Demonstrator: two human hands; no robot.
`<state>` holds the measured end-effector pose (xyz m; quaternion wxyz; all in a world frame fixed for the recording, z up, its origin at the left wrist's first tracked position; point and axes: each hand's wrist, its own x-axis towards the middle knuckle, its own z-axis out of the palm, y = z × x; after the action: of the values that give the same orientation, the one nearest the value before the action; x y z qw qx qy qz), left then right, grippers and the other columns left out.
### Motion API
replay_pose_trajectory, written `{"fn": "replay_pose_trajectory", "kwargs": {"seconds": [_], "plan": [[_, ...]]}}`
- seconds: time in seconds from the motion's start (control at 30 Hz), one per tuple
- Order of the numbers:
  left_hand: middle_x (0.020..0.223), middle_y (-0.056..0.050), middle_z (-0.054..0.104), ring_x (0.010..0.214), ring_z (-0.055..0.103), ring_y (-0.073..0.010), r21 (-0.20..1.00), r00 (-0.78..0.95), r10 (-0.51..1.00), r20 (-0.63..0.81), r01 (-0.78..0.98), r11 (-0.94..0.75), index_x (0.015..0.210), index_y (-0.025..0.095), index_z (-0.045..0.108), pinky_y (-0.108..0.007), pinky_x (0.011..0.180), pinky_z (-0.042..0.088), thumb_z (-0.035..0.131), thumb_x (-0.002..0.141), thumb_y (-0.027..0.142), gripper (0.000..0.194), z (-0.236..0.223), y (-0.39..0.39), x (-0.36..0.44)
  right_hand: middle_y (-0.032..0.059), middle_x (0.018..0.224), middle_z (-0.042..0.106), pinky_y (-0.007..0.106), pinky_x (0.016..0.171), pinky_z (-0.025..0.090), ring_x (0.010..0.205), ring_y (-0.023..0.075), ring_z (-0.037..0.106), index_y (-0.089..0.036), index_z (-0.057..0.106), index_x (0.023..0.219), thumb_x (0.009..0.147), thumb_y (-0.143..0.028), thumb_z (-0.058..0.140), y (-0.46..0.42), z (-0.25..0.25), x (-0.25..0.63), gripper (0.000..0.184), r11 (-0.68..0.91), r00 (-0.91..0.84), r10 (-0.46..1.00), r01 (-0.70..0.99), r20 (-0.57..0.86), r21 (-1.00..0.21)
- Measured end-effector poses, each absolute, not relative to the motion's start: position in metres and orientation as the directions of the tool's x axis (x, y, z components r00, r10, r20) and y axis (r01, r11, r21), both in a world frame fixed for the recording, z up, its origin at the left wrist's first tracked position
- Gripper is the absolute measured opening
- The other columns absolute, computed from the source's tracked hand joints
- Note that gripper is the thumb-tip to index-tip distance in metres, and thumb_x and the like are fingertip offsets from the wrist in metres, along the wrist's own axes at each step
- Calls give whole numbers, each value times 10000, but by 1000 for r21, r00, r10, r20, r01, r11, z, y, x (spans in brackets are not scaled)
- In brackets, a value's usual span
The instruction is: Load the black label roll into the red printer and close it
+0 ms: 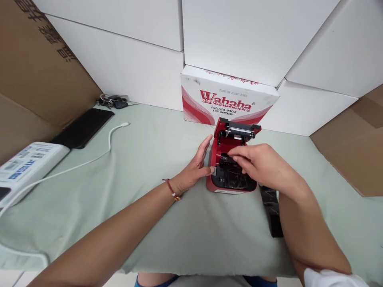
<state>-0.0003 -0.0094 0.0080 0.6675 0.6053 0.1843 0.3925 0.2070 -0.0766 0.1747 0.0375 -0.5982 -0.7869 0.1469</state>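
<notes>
A small red label printer [211, 184] stands on the cloth with its lid [239, 129] raised, showing a roller and metal bar. Glossy black film [236, 178] lies in its bay and over the front. My left hand [197, 165] grips the printer's left side, thumb on a grey tab [213, 170] and fingers along the wall. Over the bay, my right hand [259, 161] is closed in a pinch at the upper part of the black film; its fingertips partly cover what they hold. Another dark glossy strip [271, 209] lies right of the printer, partly behind my right forearm.
Behind the printer stands a white and red Wahaha carton [227, 99], against white panels. Left are a white power strip [32, 163], a white cable [110, 139], a black phone-like slab [85, 127] and keys [115, 101]. Cardboard [353, 139] borders the right side of the pale green cloth [143, 139].
</notes>
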Motion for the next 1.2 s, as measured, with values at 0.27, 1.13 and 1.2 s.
{"fn": "replay_pose_trajectory", "kwargs": {"seconds": [0.27, 1.13, 1.2], "plan": [[1813, -20, 235, 1700, 129, -352, 947, 625, 747, 225, -320, -18, 1668, 365, 299, -550, 1395, 143, 778, 806, 398, 987, 10, -9, 3, 122, 1130, 811, 319, 703, 475, 986, 296, 753, -207, 774, 1162, 919, -173, 649, -30, 158, 183, 275, 237, -187, 888, 969, -421, 70], [1820, -43, 198, 1694, 162, -342, 955, 633, 752, 187, -297, 13, 1670, 346, 280, -584, 1394, 154, 748, 832, 309, 961, 12, -11, 1, 91, 1310, 789, 416, 922, 594, 995, 275, 774, -252, 715, 1360, 995, -327, 500, -142, 116, 312, 431, -254, 170, 942, 924, -288, -286], [1820, -42, 199, 1690, 174, -345, 953, 634, 751, 182, -302, 24, 1669, 347, 281, -589, 1395, 148, 748, 835, 315, 957, 13, -12, 1, 101, 1339, 765, 398, 905, 577, 1007, 273, 765, -241, 721, 1348, 945, -235, 533, -140, 107, 325, 445, -225, 165, 934, 960, -316, -164]]}}
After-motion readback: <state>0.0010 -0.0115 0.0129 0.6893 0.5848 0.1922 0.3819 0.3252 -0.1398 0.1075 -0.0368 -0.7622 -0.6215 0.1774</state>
